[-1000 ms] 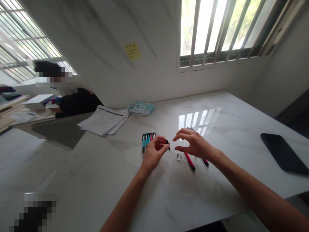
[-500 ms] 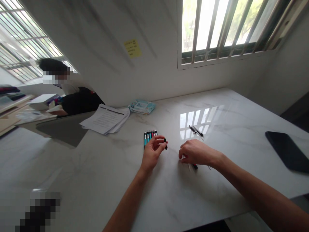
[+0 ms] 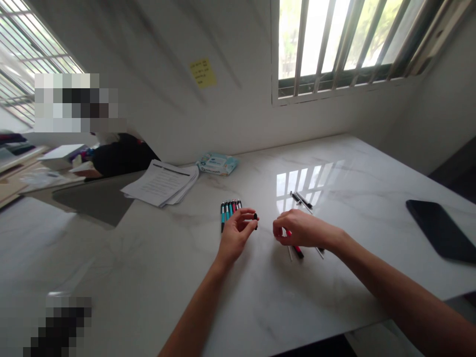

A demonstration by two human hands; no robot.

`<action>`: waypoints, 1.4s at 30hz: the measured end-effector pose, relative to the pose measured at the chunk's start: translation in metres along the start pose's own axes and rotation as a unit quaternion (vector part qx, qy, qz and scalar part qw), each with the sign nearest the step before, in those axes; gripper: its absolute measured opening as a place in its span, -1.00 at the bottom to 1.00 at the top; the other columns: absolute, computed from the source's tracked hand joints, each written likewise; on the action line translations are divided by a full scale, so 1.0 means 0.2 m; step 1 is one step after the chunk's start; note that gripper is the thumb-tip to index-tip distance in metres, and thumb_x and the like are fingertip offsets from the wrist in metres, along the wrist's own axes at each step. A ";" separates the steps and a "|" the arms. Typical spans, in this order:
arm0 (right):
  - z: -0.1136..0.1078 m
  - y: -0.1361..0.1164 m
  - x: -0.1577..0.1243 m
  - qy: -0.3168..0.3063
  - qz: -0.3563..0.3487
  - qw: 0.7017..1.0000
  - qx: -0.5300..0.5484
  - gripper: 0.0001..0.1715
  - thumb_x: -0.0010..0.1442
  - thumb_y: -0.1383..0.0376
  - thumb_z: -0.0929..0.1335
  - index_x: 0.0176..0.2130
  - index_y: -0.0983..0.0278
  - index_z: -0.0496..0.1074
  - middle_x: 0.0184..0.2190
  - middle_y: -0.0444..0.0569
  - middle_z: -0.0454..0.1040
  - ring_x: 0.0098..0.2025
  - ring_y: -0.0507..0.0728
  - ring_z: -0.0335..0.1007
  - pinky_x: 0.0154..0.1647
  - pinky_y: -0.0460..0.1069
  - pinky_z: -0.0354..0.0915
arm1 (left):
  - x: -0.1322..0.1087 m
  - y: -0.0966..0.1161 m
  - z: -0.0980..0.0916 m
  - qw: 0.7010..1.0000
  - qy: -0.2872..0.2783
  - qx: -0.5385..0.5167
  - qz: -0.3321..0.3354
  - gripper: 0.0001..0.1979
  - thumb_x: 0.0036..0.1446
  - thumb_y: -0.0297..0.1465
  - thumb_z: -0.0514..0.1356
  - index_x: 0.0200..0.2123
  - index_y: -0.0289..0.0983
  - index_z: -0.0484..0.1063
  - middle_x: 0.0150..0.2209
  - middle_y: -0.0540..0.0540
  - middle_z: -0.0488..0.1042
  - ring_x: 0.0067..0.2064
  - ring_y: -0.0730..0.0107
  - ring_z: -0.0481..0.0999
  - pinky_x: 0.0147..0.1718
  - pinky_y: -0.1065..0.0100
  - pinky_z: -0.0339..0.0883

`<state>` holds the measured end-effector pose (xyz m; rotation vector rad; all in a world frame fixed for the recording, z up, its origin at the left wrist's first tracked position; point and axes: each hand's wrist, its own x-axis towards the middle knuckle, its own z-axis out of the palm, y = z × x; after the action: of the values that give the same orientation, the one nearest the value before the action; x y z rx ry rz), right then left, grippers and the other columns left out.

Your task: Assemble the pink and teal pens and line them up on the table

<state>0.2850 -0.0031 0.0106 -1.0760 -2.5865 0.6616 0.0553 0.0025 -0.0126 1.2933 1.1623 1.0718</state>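
Note:
My left hand [image 3: 235, 233] is curled, pinching a small black pen part [image 3: 255, 218] between thumb and fingertips just above the white marble table [image 3: 230, 297]. Behind it lies a row of several teal, red and black pens [image 3: 229, 208]. My right hand [image 3: 300, 228] rests to the right with fingers closed in a pinch on something tiny I cannot make out. Under it lie a red pen barrel [image 3: 297, 249] and thin white refills [image 3: 289, 253]. Two dark pens [image 3: 301, 199] lie beyond it.
A stack of printed papers [image 3: 161, 182] and a pack of wipes [image 3: 217, 163] lie near the wall. A black phone [image 3: 439, 229] lies at the right edge. Another person in dark clothing [image 3: 117, 153] sits at the far left. A yellow sticky note [image 3: 203, 72] hangs on the wall.
My right hand came down from an open hover onto the pen parts and closed into a pinch, then lifted slightly. My left hand has kept hold of the black part.

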 end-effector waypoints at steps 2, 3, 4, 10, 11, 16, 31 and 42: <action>0.03 -0.01 0.01 -0.021 -0.015 1.000 -0.011 -0.87 0.14 0.44 0.41 -0.31 0.24 0.58 -0.36 -0.06 0.60 -0.32 0.10 0.46 -0.30 -0.05 0.21 | 0.00 0.00 0.01 1.000 -0.006 0.012 0.005 -0.64 0.02 -0.29 0.40 -0.11 -0.26 0.50 -0.20 -0.12 0.61 -0.25 0.35 0.58 -0.17 0.30 0.45; 0.05 -0.01 0.01 -0.027 -0.015 0.999 -0.020 -0.86 0.13 0.45 0.41 -0.33 0.24 0.58 -0.37 -0.06 0.60 -0.33 0.11 0.46 -0.32 -0.05 0.20 | 0.00 -0.01 0.01 1.000 -0.009 0.017 0.007 -0.64 0.02 -0.28 0.40 -0.11 -0.26 0.50 -0.20 -0.12 0.61 -0.25 0.34 0.58 -0.17 0.30 0.45; 0.07 -0.02 0.02 -0.033 -0.010 0.999 -0.028 -0.86 0.12 0.45 0.42 -0.34 0.24 0.59 -0.38 -0.05 0.61 -0.35 0.11 0.46 -0.34 -0.05 0.19 | 0.00 -0.01 0.01 1.000 -0.012 0.021 0.009 -0.64 0.02 -0.28 0.40 -0.11 -0.26 0.50 -0.20 -0.12 0.61 -0.25 0.34 0.58 -0.18 0.30 0.45; 0.04 -0.01 0.01 -0.032 0.007 0.999 -0.012 -0.92 0.19 0.32 0.47 -0.26 0.22 0.64 -0.37 -0.04 0.63 -0.37 0.11 0.48 -0.35 -0.04 0.20 | 0.00 -0.04 0.00 0.999 -0.026 0.039 0.020 -0.68 0.06 -0.29 0.39 -0.12 -0.24 0.50 -0.19 -0.11 0.60 -0.23 0.34 0.58 -0.19 0.33 0.44; 0.03 0.01 0.01 -0.019 0.011 1.000 -0.004 -0.91 0.21 0.28 0.48 -0.23 0.21 0.65 -0.37 -0.05 0.63 -0.37 0.11 0.48 -0.33 -0.03 0.21 | 0.00 -0.04 0.00 0.999 -0.028 0.041 0.022 -0.69 0.06 -0.29 0.38 -0.12 -0.24 0.50 -0.19 -0.10 0.59 -0.23 0.35 0.58 -0.19 0.34 0.44; 0.00 0.08 0.01 0.055 0.065 0.996 -0.003 -0.79 0.24 0.21 0.49 -0.10 0.17 0.64 -0.34 -0.06 0.64 -0.30 0.14 0.51 -0.26 -0.01 0.24 | 0.00 -0.04 -0.01 0.994 -0.030 0.093 0.047 -0.76 0.08 -0.31 0.38 -0.20 -0.23 0.49 -0.19 -0.06 0.57 -0.25 0.38 0.57 -0.21 0.36 0.43; 0.11 0.11 0.09 0.215 0.083 0.890 0.393 -0.66 0.16 0.08 0.52 -0.15 0.25 0.64 -0.18 0.01 0.68 -0.15 0.16 0.62 -0.05 0.05 0.49 | -0.02 -0.02 -0.01 0.977 -0.008 0.179 0.117 -0.86 0.13 -0.32 0.35 -0.22 -0.20 0.58 -0.21 -0.06 0.63 -0.19 0.31 0.60 -0.11 0.30 0.45; 0.14 0.07 0.10 0.183 0.080 0.892 0.406 -0.66 0.15 0.10 0.52 -0.17 0.30 0.63 -0.23 0.04 0.68 -0.20 0.17 0.62 -0.11 0.04 0.47 | -0.04 0.02 0.00 0.973 -0.012 0.191 0.129 -0.87 0.13 -0.33 0.35 -0.24 -0.19 0.61 -0.22 -0.06 0.64 -0.20 0.28 0.60 -0.10 0.27 0.46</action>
<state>0.2688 0.0117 -0.0186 -0.9812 -1.6322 1.2763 0.0555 -0.0049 -0.0092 1.7928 1.2456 1.0444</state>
